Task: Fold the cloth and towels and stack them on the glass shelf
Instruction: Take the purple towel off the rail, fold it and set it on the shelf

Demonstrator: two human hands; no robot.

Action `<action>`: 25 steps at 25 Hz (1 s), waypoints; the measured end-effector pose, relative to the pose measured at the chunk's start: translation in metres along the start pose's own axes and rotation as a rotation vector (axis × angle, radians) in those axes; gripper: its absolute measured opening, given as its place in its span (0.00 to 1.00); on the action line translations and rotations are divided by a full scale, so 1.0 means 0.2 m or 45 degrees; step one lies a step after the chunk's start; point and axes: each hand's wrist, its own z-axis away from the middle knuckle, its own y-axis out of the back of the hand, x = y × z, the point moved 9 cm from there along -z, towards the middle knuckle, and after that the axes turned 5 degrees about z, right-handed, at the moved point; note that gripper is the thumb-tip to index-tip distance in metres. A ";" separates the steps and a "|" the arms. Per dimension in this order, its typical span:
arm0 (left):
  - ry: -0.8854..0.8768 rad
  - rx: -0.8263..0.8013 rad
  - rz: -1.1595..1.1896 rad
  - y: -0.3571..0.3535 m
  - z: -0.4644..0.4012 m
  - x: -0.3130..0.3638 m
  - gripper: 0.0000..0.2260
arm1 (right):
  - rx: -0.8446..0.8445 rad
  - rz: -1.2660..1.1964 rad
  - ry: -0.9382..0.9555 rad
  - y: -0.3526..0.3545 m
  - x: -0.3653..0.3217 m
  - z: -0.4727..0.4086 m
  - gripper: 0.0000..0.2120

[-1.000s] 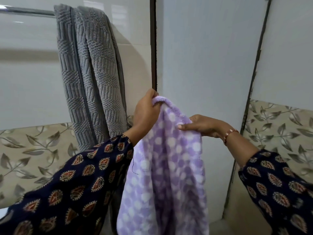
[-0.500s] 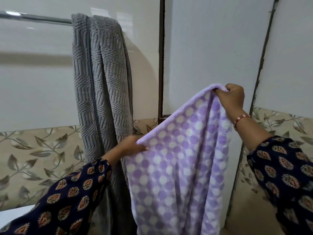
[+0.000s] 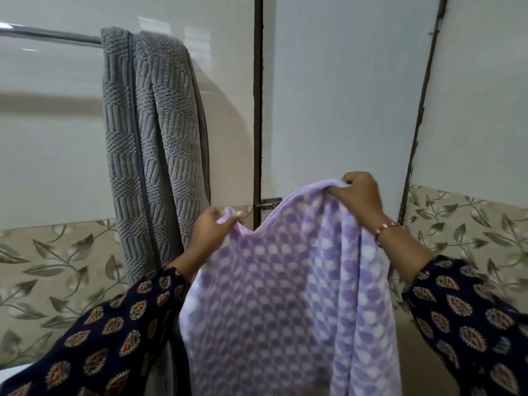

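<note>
A purple towel with white dots hangs spread in front of me, held up by its top edge. My left hand pinches the top left corner, lower down. My right hand grips the top right corner, higher up. The towel's lower part runs out of the bottom of the frame. A grey ribbed towel hangs folded over a metal rail at the upper left. The glass shelf is not in view.
A white door with a dark frame and a small latch stands straight ahead. White wall tiles lie above a band of leaf-patterned tiles on both sides.
My hands have drawn apart along the towel's top edge, spreading it wide. The left hand has risen a little since half a second ago and the right has come down.
</note>
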 end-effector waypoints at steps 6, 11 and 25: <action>-0.360 -0.494 0.233 -0.49 0.10 0.46 0.13 | -0.475 -0.327 0.267 -0.19 -0.34 0.15 0.14; -0.331 -0.301 0.470 -0.42 0.03 0.55 0.11 | -0.796 -0.721 0.000 -0.23 -0.13 0.23 0.11; -0.238 -0.896 0.114 -0.54 0.21 0.36 0.17 | -0.643 0.000 0.396 -0.34 -0.20 0.30 0.16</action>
